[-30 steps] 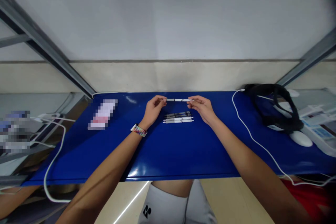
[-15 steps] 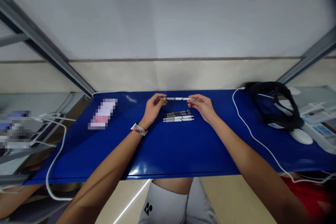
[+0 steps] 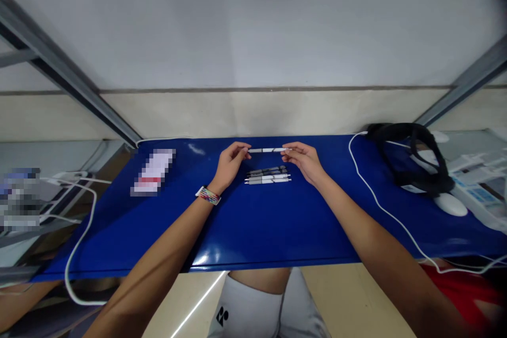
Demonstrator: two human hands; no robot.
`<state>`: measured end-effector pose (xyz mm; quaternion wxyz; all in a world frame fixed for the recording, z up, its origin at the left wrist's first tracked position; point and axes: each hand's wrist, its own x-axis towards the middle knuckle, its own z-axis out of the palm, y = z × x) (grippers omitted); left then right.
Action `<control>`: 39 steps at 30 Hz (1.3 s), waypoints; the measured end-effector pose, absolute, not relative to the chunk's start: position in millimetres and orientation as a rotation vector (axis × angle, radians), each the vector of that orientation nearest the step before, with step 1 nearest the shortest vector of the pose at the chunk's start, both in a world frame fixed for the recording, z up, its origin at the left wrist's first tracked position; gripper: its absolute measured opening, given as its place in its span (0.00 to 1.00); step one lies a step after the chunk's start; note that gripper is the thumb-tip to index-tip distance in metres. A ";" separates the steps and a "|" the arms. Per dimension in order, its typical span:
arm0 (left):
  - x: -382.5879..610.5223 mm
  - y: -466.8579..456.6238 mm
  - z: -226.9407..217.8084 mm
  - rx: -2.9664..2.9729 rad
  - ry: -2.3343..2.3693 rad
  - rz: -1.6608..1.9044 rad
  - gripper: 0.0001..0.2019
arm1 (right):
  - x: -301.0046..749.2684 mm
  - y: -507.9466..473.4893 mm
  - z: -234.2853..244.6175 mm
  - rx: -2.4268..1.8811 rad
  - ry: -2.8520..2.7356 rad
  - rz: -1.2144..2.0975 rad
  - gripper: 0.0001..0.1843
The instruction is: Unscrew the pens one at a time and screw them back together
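Pen [image 3: 268,150] held level; left hand [image 3: 229,162] and right hand [image 3: 303,161] each pinch 1 end, grip closed.

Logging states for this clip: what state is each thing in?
held pen, level, above the blue table, pinched at both ends
left hand, shut on its left end
right hand, shut on its right end
other pens, lying side by side on it
white cable, slack

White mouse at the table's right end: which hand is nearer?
Right. The right hand pinches the held pen at its right end, left of the mouse; the left hand pinches the other end, farther left.
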<state>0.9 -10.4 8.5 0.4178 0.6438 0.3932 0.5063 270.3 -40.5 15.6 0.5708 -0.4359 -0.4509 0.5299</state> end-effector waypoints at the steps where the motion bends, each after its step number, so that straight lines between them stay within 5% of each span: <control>1: 1.0 -9.8 7.8 1.614 0.979 1.274 0.13 | 270.5 -40.4 15.6 -1.028 -1.061 1.242 0.22; 39: -0.3 -9.0 4.8 1.714 1.030 1.290 0.12 | 275.7 -35.4 13.5 -0.998 -1.014 1.257 0.13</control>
